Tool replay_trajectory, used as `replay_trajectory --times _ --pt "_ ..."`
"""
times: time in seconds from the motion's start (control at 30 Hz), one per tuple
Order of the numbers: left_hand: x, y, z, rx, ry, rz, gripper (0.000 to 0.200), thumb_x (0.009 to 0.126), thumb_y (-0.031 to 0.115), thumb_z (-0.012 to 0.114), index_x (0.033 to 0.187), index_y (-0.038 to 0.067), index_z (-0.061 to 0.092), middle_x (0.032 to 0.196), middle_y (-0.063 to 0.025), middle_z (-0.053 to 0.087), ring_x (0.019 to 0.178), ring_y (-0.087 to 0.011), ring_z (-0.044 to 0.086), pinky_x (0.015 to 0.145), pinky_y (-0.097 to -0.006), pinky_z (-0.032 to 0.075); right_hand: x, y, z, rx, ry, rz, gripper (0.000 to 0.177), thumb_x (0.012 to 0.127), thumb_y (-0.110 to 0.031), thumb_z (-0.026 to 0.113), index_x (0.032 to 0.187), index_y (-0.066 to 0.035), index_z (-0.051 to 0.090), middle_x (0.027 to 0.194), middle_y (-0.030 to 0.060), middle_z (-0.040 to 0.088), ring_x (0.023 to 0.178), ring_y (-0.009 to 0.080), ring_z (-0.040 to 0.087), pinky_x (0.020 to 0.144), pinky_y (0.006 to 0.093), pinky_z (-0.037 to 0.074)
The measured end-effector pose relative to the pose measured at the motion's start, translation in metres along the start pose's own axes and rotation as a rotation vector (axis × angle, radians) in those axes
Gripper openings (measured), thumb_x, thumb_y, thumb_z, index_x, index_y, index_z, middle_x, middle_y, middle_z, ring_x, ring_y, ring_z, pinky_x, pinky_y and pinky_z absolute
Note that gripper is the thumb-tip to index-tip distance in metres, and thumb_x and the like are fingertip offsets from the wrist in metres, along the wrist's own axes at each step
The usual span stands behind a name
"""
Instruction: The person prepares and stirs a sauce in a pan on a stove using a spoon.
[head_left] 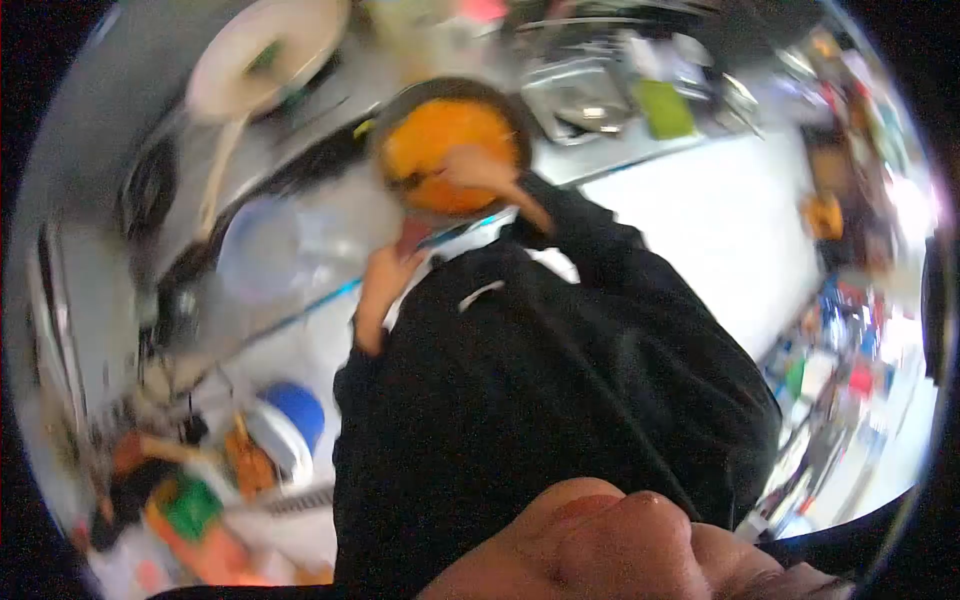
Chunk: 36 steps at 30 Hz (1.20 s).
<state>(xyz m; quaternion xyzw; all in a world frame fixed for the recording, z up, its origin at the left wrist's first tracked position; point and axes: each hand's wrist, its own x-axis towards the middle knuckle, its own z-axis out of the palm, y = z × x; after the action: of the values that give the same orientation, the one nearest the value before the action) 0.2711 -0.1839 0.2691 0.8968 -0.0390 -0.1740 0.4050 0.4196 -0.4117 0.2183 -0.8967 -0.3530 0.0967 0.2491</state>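
A round dark pan [385, 150] holds a bright orange mass [425, 135] across most of its inside. My right hand [478, 168] is over the pan's contents, its fingers closed. From its fingertips a short dark utensil [407, 181] reaches into the orange mass; blur hides its exact kind. Below the pan, close to the counter's edge, my left hand [386, 272] is wrapped round the pan's reddish-brown handle [412, 236].
A whitish translucent basin [258, 250] stands left of the pan. Behind it is a pale wok [215, 75] with a long wooden handle [222, 170]. Metal trays [575, 95] and a green item [664, 110] lie to the right. A blue bucket [297, 412] stands lower left.
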Motion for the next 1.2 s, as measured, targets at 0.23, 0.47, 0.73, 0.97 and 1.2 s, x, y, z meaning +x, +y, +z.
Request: replay_trajectory --times 0.23,0.47,0.73,0.97,1.2 --pt "0.001 0.016 0.0 -0.03 0.002 -0.047 0.041 0.078 0.036 0.068 0.076 -0.005 0.058 0.053 -0.0142 0.052 0.044 -0.025 0.056 0.045 -0.0389 0.043 -0.014 -0.01 -0.028 0.123 -0.08 0.242 0.029 0.081 -0.027 0.052 0.099 -0.008 0.066 0.077 0.0151 0.065 0.066 0.0319 0.062 0.058 0.0443 0.048" --pt "-0.007 0.036 -0.011 0.004 -0.028 -0.016 0.038 0.079 0.031 0.068 0.072 -0.003 0.055 0.053 -0.0109 0.05 0.041 -0.0206 0.053 0.04 -0.0346 0.041 -0.001 -0.06 0.011 -0.106 -0.144 0.326 0.025 0.08 -0.02 0.053 0.092 -0.001 0.066 0.079 0.0159 0.065 0.069 0.0322 0.063 0.058 0.0434 0.05" --pt "-0.006 0.031 -0.009 0.006 0.0 -0.049 0.038 0.079 0.032 0.068 0.073 -0.003 0.055 0.054 -0.0112 0.052 0.041 -0.0207 0.054 0.038 -0.0329 0.04 -0.043 -0.073 -0.07 -0.009 -0.243 0.107 0.029 0.076 -0.017 0.057 0.097 0.002 0.063 0.084 0.0227 0.064 0.078 0.0359 0.064 0.066 0.0453 0.051" --pt "0.001 0.034 -0.006 0.06 -0.038 -0.097 0.043 0.079 0.036 0.067 0.081 -0.007 0.059 0.067 -0.0222 0.059 0.064 -0.0343 0.061 0.062 -0.0413 0.045 -0.025 -0.054 0.002 0.007 -0.097 0.323 0.025 0.076 -0.017 0.057 0.089 0.002 0.065 0.078 0.0217 0.064 0.07 0.0373 0.063 0.059 0.0448 0.051" --pt "0.0 0.003 0.0 -0.004 -0.038 0.005 0.042 0.078 0.036 0.067 0.081 -0.006 0.061 0.068 -0.0213 0.06 0.064 -0.0304 0.059 0.065 -0.0378 0.045 0.003 -0.031 -0.004 -0.131 -0.051 0.295 0.024 0.073 -0.018 0.059 0.088 -0.001 0.067 0.079 0.0207 0.064 0.065 0.0348 0.064 0.053 0.0429 0.051"
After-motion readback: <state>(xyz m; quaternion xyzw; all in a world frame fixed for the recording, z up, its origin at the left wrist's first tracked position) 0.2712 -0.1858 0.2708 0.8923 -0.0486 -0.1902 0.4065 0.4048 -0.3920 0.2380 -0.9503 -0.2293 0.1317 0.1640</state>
